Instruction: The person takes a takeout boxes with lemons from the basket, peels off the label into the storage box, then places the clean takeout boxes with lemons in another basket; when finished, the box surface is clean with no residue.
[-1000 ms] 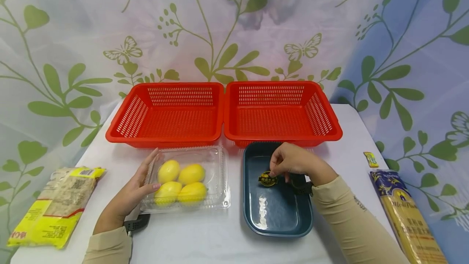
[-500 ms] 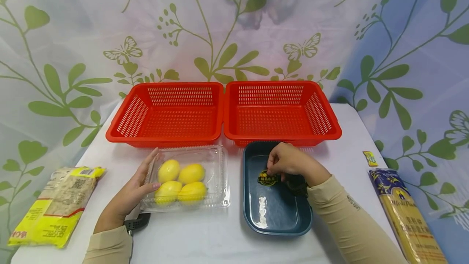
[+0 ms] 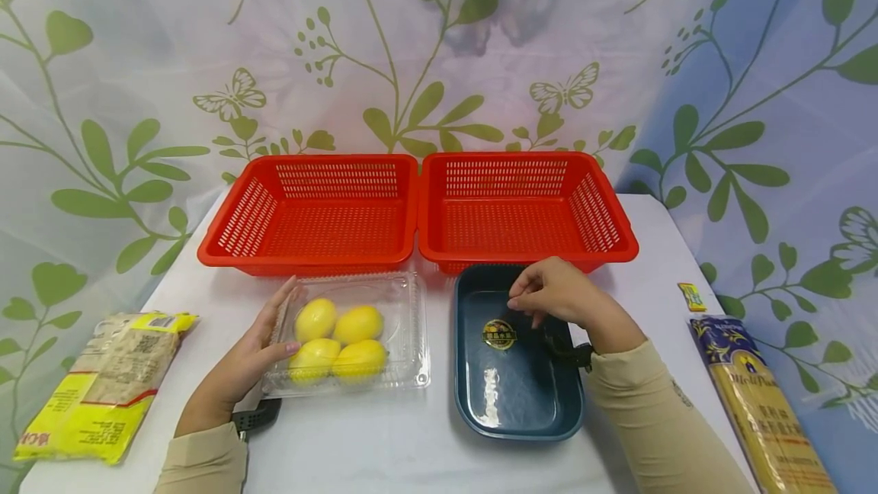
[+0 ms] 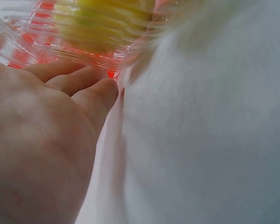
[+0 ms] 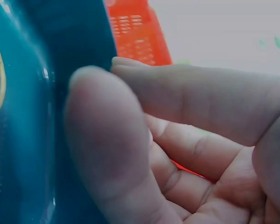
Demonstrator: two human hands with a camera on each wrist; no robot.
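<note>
A clear plastic clamshell box point(image 3: 405, 326) with several yellow lemons point(image 3: 360, 324) sits left of the middle. My left hand point(image 3: 250, 353) rests along its left side, thumb on the lid and the other fingers stretched along the edge. In the left wrist view those fingertips lie right under the ridged plastic side. To the right stands a deep dark-blue rectangular dish point(image 3: 507, 402) with a round black-and-gold label point(image 3: 499, 335) on its bottom. My right hand point(image 3: 559, 296) hovers over the dish, fingers loosely bent, thumb and index tips close together, nothing visible between them.
Two red slotted plastic baskets, a left one point(image 3: 336, 227) and a right one point(image 3: 511, 223), stand side by side behind. A yellow bag point(image 3: 106, 387) lies at far left. A pasta pack point(image 3: 761, 410) and a small yellow packet point(image 3: 693, 296) lie at far right.
My right hand has lifted off the label and shifted slightly up and right, leaving the label fully in sight. The left hand and the lemon box have not moved.
</note>
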